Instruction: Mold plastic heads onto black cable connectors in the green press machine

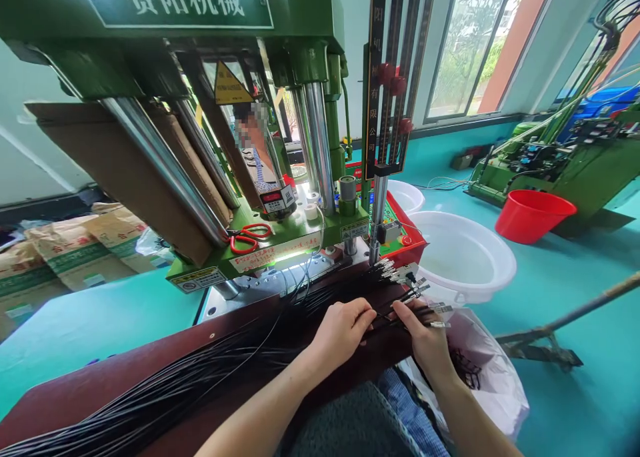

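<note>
A long bundle of thin black cables [200, 367] runs across the dark red board, its ends tipped with silvery metal connectors [390, 270]. Over the bundle's right part, my left hand [343, 327] is closed, thumb and forefinger pinched on a black cable. Close beside it, my right hand [425, 333] wraps round several cables, whose metal plug ends [440, 308] stick out to the right past the thumb. The fingers' undersides are hidden in both hands.
A green press machine [295, 237] stands directly ahead, with red-handled scissors [247, 237] on its ledge. Right of it are a red control box [407, 227], a white tub [460, 250] and a white bag [493, 370] holding black pieces. A red bucket [535, 213] stands farther off.
</note>
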Motion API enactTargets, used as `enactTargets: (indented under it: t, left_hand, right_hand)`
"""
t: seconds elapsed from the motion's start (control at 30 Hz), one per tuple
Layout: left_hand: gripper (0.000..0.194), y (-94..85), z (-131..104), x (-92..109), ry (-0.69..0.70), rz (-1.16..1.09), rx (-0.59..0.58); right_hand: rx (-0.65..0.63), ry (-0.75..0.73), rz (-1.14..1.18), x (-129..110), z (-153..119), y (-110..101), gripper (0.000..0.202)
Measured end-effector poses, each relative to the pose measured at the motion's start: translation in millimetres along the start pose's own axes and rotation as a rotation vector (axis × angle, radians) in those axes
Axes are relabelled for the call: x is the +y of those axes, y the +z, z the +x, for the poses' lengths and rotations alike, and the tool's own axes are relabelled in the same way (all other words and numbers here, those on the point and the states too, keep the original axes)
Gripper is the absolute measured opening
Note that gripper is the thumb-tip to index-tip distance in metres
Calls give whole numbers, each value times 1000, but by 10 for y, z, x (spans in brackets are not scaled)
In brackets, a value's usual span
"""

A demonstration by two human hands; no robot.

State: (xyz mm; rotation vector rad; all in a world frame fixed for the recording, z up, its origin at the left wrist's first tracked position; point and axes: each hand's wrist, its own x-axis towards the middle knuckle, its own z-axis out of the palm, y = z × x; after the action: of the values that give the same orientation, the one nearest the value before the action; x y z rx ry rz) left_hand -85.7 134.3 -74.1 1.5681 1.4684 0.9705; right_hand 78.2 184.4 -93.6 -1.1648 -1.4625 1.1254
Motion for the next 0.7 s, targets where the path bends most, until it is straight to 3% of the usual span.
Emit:
enactTargets:
  t: [0.2,0.37,0.53,0.6,0.7]
  left_hand:
    - [30,9,26,-11,21,66,28]
    - [29,-8,39,-10,-5,52,2]
    - [25,-30,19,-22,-47,-88,-65]
    - [20,-29,6,-37,-83,-239,-154]
    - [31,13,-36,-69,-151,-507,-267]
  right_hand:
    - [64,10,174,-26,-40,40,22]
    - [138,-61,164,-66,-58,-32,8]
    - [225,108,484,-21,35,5,23]
    - [181,131,549,-19,39,50,25]
    - [6,182,699,-9,-27,85,14]
